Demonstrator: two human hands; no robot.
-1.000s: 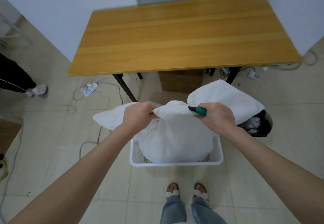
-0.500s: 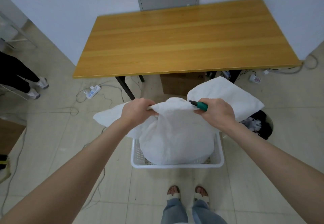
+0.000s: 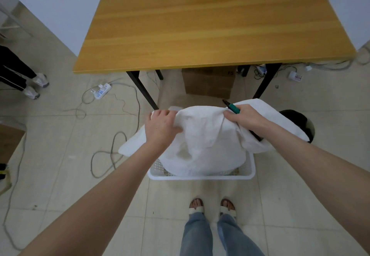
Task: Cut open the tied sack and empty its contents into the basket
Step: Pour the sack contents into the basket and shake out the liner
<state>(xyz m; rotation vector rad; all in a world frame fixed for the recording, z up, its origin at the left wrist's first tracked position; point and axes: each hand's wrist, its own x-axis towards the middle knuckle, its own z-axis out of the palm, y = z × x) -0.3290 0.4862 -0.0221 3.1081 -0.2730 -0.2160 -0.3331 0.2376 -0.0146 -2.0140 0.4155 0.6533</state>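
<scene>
A bulging white sack (image 3: 208,145) hangs over the white perforated basket (image 3: 202,175) on the floor, its lower part inside the basket. My left hand (image 3: 160,127) grips the sack's top edge on the left. My right hand (image 3: 244,117) grips the top edge on the right and also holds a green-handled cutter (image 3: 232,106), its dark tip pointing up and left. Loose flaps of the sack spread out to both sides. What is inside the sack is hidden.
A wooden table (image 3: 210,25) on black legs stands just beyond the basket, a cardboard box (image 3: 209,83) beneath it. A black bin (image 3: 300,123) sits right of the sack. A power strip (image 3: 102,91) and cables lie on the left floor. Another person's legs (image 3: 18,73) stand far left. My feet (image 3: 212,205) are near the basket.
Both hands have pulled the sack's top edge farther apart and slightly lower, towards the table side. The sack sits more spread out over the basket. The camera tilted down.
</scene>
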